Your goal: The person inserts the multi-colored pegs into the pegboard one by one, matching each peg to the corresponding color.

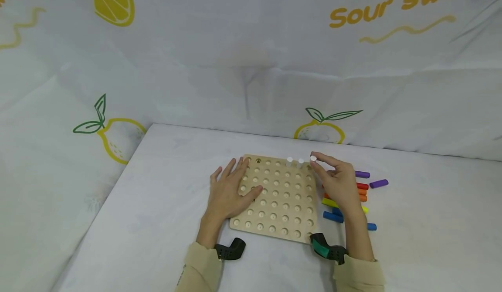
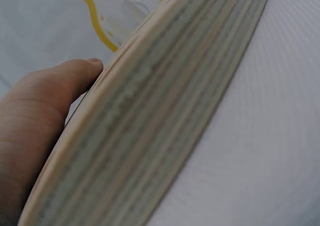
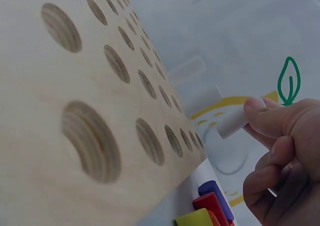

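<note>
A square wooden pegboard (image 1: 266,222) with rows of round holes lies on the white table. My left hand (image 1: 229,196) rests flat across its left side, fingers spread and thumb on the top face. In the left wrist view the thumb (image 2: 60,85) lies behind the board's layered edge. At the far right corner my right hand (image 1: 341,183) pinches a white peg (image 3: 235,122) between thumb and index finger, the peg tilted in the right wrist view. Two white pegs (image 1: 289,161) (image 1: 300,163) stand upright in the far row, left of the held one.
Right of the board lie loose coloured pegs: purple (image 1: 378,183), red (image 1: 362,186), orange (image 1: 363,198), yellow (image 1: 329,202) and blue (image 1: 333,217), some hidden under the right forearm. A white curtain (image 1: 196,87) printed with lemons hangs behind the table's far edge.
</note>
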Tool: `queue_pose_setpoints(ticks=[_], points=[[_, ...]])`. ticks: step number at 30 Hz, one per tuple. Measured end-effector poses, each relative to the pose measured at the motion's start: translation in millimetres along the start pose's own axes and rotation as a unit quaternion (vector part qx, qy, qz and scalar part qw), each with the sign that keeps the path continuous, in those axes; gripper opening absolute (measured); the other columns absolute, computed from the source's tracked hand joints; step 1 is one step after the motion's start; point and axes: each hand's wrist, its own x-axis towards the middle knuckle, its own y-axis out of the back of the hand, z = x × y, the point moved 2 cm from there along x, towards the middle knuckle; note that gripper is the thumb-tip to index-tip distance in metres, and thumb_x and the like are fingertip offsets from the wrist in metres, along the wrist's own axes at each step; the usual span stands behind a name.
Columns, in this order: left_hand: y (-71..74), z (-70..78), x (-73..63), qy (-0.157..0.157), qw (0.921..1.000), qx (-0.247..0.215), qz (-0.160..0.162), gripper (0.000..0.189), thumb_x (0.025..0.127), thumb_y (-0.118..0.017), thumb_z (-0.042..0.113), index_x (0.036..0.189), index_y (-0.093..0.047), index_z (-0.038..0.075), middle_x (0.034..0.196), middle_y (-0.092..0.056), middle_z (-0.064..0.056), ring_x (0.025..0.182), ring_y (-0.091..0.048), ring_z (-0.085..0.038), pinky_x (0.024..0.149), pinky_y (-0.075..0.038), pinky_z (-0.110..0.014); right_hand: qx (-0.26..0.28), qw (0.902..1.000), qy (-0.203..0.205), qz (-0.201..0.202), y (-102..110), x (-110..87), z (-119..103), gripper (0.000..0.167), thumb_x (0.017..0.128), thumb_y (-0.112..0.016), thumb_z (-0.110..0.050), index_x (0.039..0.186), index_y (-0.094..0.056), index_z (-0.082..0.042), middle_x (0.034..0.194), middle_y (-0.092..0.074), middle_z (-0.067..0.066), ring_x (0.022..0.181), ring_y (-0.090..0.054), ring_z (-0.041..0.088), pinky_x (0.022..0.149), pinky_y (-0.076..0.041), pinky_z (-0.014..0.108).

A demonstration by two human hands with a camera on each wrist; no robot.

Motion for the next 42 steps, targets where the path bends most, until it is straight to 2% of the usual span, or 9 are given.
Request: queue_pose_setpoints(ticks=[2,13,30,33,36,39,42], points=[[0.3,0.4,-0.1,0.000,1.0000,0.000,0.000,0.089,0.089,-0.057,0.065,0.161,-0.034,0.018,0.165,-0.038,-0.002,0.158,-0.029,-0.025,0.125,-0.014,-0.057,-0.001,0.9999,-0.007,-0.008,-0.8,0.6,1.0,0.034,0.100,-0.067,-0.017,0.132,-0.069,-0.006,0.054,-0.040,-0.003,0.034,-0.037,0.015,0.038,-0.034,0.024],[-0.1,0.5,-0.2,0.004,1.0000,0.001,0.001,0.089,0.089,-0.057,0.065,0.160,-0.034,0.018,0.165,-0.038,-0.001,0.158,-0.028,-0.025,0.126,-0.014,-0.057,-0.062,0.9974,-0.024,-0.029,-5.7,2.1,4.3,0.033,0.100,-0.066,-0.015,0.132,-0.069,-0.006,0.057,-0.041,0.000,0.038,-0.039,0.014,0.040,-0.034,0.022],[-0.9,-0.4,-0.5,0.001,1.0000,-0.003,0.004,0.088,0.089,-0.057,0.064,0.160,-0.034,0.018,0.165,-0.038,-0.002,0.158,-0.029,-0.026,0.125,-0.014,-0.057,-0.063,0.9971,-0.028,-0.030,-5.6,1.7,6.5,0.034,0.100,-0.065,-0.013,0.133,-0.068,-0.005,0.065,-0.047,0.007,0.039,-0.040,0.015,0.041,-0.035,0.022],[-1.3,-0.9,-0.1,0.001,1.0000,-0.002,0.004,0.089,0.089,-0.057,0.065,0.161,-0.034,0.018,0.165,-0.038,-0.001,0.158,-0.029,-0.025,0.125,-0.014,-0.057,-0.063,0.9971,-0.029,-0.030,-5.4,1.6,7.4,0.034,0.100,-0.066,-0.014,0.133,-0.068,-0.005,0.074,-0.058,0.014,0.039,-0.040,0.014,0.041,-0.035,0.022],[-1.1,-0.7,-0.1,0.000,1.0000,-0.003,0.005,0.089,0.089,-0.057,0.065,0.160,-0.034,0.018,0.165,-0.038,-0.002,0.158,-0.029,-0.026,0.125,-0.015,-0.057,-0.068,0.9967,-0.032,-0.032,-4.0,1.5,8.5,0.035,0.100,-0.065,-0.014,0.134,-0.068,-0.005,0.100,-0.070,0.022,0.041,-0.040,0.014,0.042,-0.035,0.022],[-0.9,-0.8,-0.3,-0.002,1.0000,-0.004,0.006,0.089,0.088,-0.057,0.065,0.160,-0.035,0.018,0.164,-0.039,-0.002,0.157,-0.029,-0.026,0.125,-0.015,-0.057,-0.070,0.9962,-0.033,-0.038,-2.3,1.6,10.1,0.036,0.100,-0.065,-0.014,0.135,-0.067,-0.004,0.124,-0.070,0.024,0.042,-0.040,0.014,0.042,-0.035,0.023],[-0.8,-1.0,-0.2,-0.003,1.0000,-0.004,0.006,0.089,0.089,-0.057,0.065,0.160,-0.035,0.018,0.164,-0.039,-0.002,0.157,-0.029,-0.026,0.125,-0.015,-0.057,-0.069,0.9960,-0.035,-0.045,-0.8,1.6,11.2,0.037,0.101,-0.065,-0.015,0.136,-0.066,-0.004,0.130,-0.069,0.024,0.042,-0.040,0.013,0.042,-0.035,0.023]])
